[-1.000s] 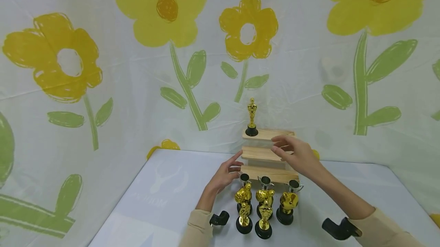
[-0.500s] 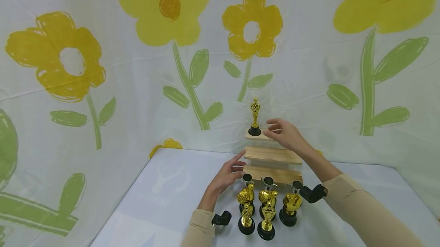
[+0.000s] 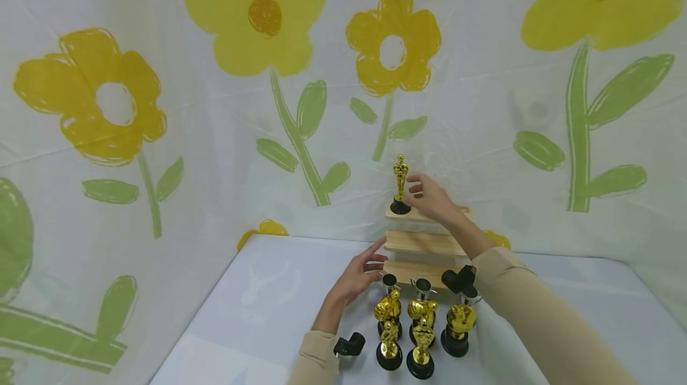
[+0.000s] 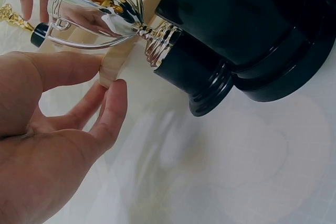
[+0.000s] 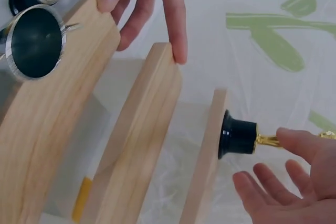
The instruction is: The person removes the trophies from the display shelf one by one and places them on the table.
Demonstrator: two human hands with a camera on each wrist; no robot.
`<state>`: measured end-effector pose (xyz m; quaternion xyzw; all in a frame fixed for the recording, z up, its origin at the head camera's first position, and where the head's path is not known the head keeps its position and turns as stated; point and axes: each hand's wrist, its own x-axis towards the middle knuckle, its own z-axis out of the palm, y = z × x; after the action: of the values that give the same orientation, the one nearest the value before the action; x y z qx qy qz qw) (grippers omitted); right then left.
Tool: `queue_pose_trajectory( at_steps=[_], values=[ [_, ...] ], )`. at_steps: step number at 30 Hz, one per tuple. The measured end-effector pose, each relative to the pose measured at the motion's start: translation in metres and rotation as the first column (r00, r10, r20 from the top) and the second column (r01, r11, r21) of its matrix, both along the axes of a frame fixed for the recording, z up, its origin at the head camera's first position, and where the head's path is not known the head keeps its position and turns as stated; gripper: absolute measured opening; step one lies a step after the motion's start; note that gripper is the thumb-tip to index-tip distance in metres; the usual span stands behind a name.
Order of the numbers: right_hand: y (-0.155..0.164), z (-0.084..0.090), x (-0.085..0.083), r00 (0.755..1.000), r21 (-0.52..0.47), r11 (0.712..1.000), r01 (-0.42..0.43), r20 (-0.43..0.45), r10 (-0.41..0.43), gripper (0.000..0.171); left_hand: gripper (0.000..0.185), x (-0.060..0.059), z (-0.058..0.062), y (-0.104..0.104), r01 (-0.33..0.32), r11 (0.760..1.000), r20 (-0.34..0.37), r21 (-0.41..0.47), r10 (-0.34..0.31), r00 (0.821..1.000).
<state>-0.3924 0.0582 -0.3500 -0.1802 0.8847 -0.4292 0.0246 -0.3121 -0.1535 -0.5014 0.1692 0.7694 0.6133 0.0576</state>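
Note:
A gold statuette point(image 3: 400, 177) on a black base stands upright at the left end of the top board of a three-tier wooden shelf point(image 3: 424, 243). My right hand point(image 3: 431, 199) is just right of it, fingers spread and slightly bent. In the right wrist view, the thumb point(image 5: 299, 142) overlaps the statuette's legs; whether it touches cannot be told. At the shelf's left side, my left hand point(image 3: 354, 278) pinches the end of the lowest board point(image 4: 113, 65) between thumb and fingers. Its index finger point(image 5: 176, 30) reaches the middle board's end.
Several trophies stand close together before the shelf: silver cups point(image 3: 423, 287), gold trophies point(image 3: 421, 343) and a gold one on the right point(image 3: 460, 320), all near my forearms. A flower-patterned cloth point(image 3: 214, 134) hangs behind the white table point(image 3: 241, 307).
My right hand has moved left across the top board to the statuette, its forearm coming over the trophies' right side. The left hand keeps its place at the shelf; the view has shifted slightly.

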Motion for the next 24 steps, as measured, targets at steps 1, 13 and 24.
queue_pose_trajectory(
  at_steps=[1, 13, 24],
  values=[
    [-0.002, -0.001, -0.002, 1.0, -0.01, 1.0, -0.003, 0.0, 0.003, 0.059, 0.084, 0.0, 0.0, 0.0, 0.0, 1.0, 0.002, -0.001, 0.0, 1.0],
    [-0.019, -0.012, -0.012, 1.0, -0.095, 0.995, 0.029, 0.013, -0.028, 0.064, 0.082, -0.004, 0.002, -0.004, 0.024, 1.0, -0.004, -0.017, -0.024, 1.0],
    [-0.024, -0.017, -0.018, 1.0, -0.069, 0.997, 0.014, -0.027, -0.016, 0.058, 0.082, -0.004, -0.002, -0.002, 0.011, 1.0, 0.007, 0.009, -0.011, 1.0]
  ],
)
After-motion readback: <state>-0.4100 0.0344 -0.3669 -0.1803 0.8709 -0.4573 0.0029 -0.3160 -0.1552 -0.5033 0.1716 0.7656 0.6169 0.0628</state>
